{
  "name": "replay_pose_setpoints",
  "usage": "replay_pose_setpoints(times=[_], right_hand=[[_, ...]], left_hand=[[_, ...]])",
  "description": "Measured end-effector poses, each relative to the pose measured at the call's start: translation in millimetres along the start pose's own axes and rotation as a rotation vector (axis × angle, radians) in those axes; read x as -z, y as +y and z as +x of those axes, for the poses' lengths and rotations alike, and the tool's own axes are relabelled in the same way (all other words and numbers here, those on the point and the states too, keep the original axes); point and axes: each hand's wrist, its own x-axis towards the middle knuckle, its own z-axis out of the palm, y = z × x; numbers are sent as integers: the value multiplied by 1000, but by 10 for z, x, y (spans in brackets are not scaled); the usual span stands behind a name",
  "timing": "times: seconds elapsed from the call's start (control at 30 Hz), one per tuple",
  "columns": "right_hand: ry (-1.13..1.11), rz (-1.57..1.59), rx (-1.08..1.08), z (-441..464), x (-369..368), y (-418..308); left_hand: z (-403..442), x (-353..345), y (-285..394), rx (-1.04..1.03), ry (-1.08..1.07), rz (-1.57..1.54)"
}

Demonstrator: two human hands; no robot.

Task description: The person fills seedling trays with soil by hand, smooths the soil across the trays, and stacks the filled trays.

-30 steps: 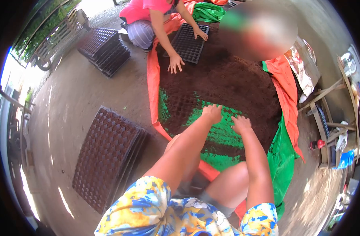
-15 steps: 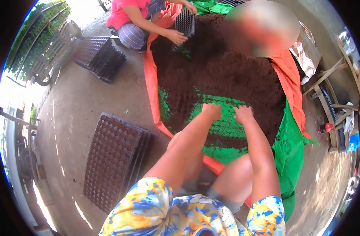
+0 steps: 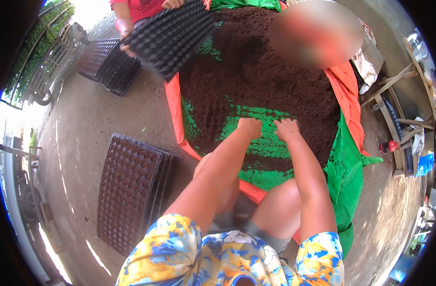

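Note:
My left hand (image 3: 250, 127) is low over the green tarp (image 3: 270, 136), where soil has been scraped thin. Its fingers bend downward and their tips are hidden. My right hand (image 3: 287, 128) is beside it, a small gap between them, fingers apart and reaching into the near edge of the dark soil (image 3: 270, 86). I see nothing held in it. To my left on the ground stands a stack of seedling trays (image 3: 130, 186), the top one with its cells filled with soil.
Across the heap, a person in a pink shirt holds an empty black seedling tray (image 3: 172, 38). Behind it stands another tray stack (image 3: 111, 64). An orange tarp edge (image 3: 346, 95) borders the soil. A wooden rack (image 3: 394, 119) and a red bottle (image 3: 388, 147) are at right.
The other person's tray has swung from the soil's far edge up to the left, tilted broadside. My hands stay over the bare tarp patch, with only a slight shift as the view moves.

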Motion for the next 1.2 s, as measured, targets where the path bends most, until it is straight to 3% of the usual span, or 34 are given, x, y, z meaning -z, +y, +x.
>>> replay_pose_setpoints(times=[1.07, 1.2], right_hand=[[1, 9, 10, 11, -46, 42], [-12, -9, 7, 23, -41, 30]], left_hand=[[187, -172, -17, 5, 94, -12], [126, -88, -17, 23, 26, -28]])
